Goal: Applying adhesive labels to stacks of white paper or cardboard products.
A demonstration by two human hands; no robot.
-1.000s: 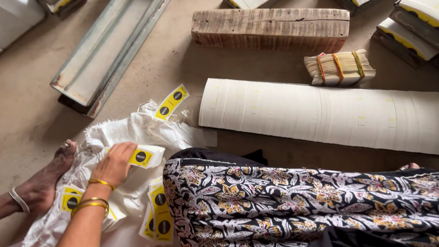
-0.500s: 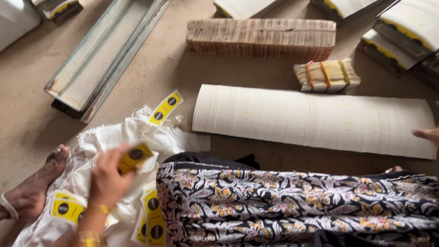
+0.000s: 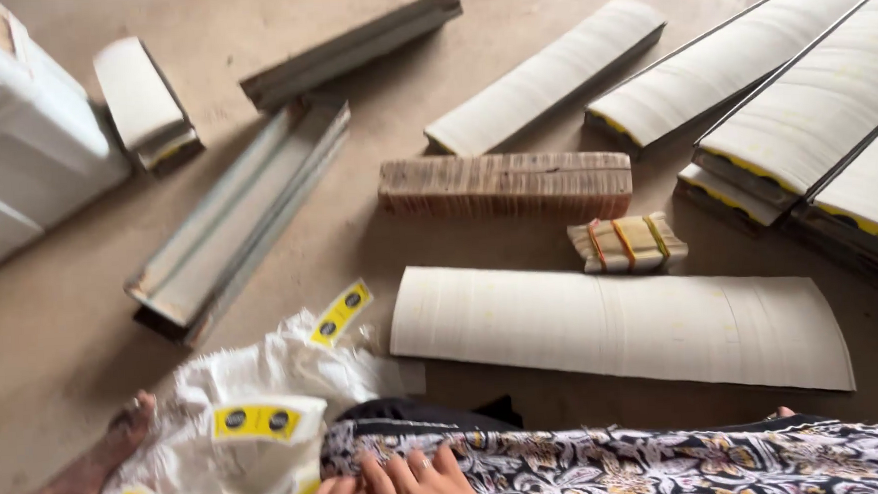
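The white sack (image 3: pixel 266 386) dotted with yellow labels (image 3: pixel 256 421) lies crumpled on the floor (image 3: pixel 53 327) at the near left, just left of your patterned lap. Your hands (image 3: pixel 397 488) meet at its near edge, fingers curled; whether they grip it, you cannot tell. To the right lies a long pale curved sheet (image 3: pixel 623 326), with a banded bundle (image 3: pixel 627 243) just beyond it.

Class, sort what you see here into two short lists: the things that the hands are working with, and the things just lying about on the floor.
In hand:
- hand, low in the frame, beside the white sack
- white sack
- yellow labels on the sack

Lying about:
- long curved white stack
- brown stack
- small banded bundle
- metal tray
- further stacks behind
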